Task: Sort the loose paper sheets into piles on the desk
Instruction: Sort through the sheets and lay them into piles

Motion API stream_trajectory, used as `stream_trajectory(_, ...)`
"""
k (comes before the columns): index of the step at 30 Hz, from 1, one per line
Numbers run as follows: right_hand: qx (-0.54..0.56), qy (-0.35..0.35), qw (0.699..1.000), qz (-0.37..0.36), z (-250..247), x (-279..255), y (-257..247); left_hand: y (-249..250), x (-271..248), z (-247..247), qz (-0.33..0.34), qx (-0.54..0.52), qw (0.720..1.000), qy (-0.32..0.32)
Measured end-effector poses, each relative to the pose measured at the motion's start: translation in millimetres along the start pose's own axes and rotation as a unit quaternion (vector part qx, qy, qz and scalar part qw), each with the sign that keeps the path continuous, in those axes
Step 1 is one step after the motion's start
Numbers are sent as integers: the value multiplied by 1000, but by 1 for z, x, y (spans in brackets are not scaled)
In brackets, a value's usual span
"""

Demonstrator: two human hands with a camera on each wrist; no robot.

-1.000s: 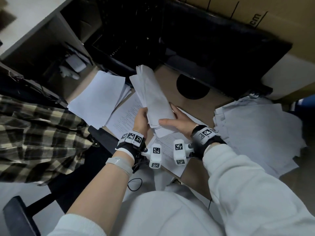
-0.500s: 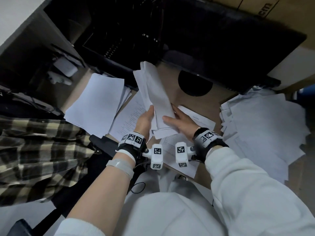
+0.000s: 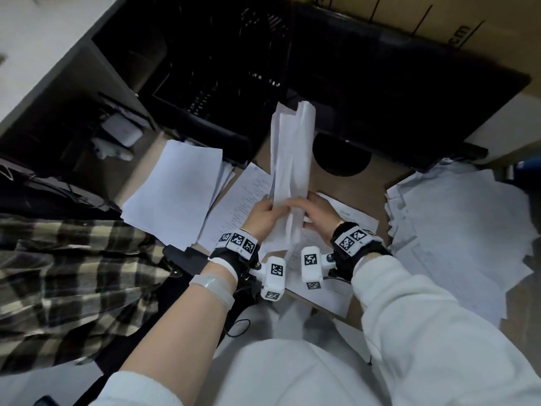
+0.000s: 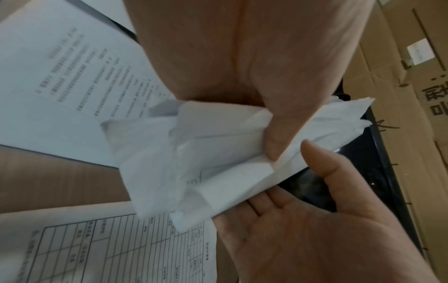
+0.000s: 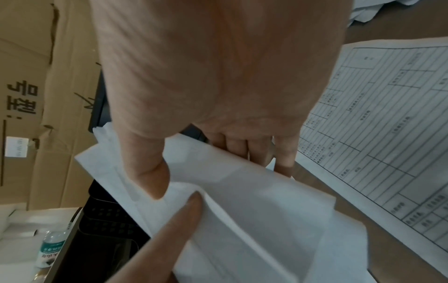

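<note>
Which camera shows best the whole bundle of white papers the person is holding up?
The head view: the bundle of white paper sheets shows end to end, gripped near its lower end by the left hand and right hand. Both wrist views show only the crumpled part near the fingers, close up.

Printed sheet (image 4: 80,80) text blurred, right hand (image 5: 218,76) fingers (image 5: 236,147) behind held sheets (image 5: 242,201)

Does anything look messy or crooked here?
Yes. The heap of sheets at the desk's right end is fanned out, its edges sticking out unevenly, unlike the squarer pile on the left. The bundle of papers held by the left hand and right hand looks creased and bent.
</note>
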State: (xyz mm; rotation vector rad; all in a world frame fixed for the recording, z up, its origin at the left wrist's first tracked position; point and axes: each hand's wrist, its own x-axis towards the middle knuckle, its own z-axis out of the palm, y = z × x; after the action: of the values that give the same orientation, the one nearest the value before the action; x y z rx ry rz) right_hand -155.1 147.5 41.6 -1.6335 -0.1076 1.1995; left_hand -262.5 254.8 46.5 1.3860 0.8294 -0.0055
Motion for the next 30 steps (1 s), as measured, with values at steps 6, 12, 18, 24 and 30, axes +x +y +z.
stream_trajectory(6, -15, -37, 999, 15, -9, -3, 1, -11, 3, 14, 43, 108, 993, 7)
stream_trajectory(12, -18, 1, 998, 52, -19, 0, 14, -25, -2, 36, 7, 131, 991, 16)
stream_trajectory(18, -22, 63, 995, 72, -44, 2, 15, -23, -9, 46, -25, 67, 992, 100)
stream_trajectory(24, -93, 129, 987, 27, -75, 5, 14, -15, -5, 45, -65, 61, 976, 197)
stream_trajectory(30, -123, 203, 971, 6, -93, 8, 27, -18, 1, 36, -67, 106, 976, 177)
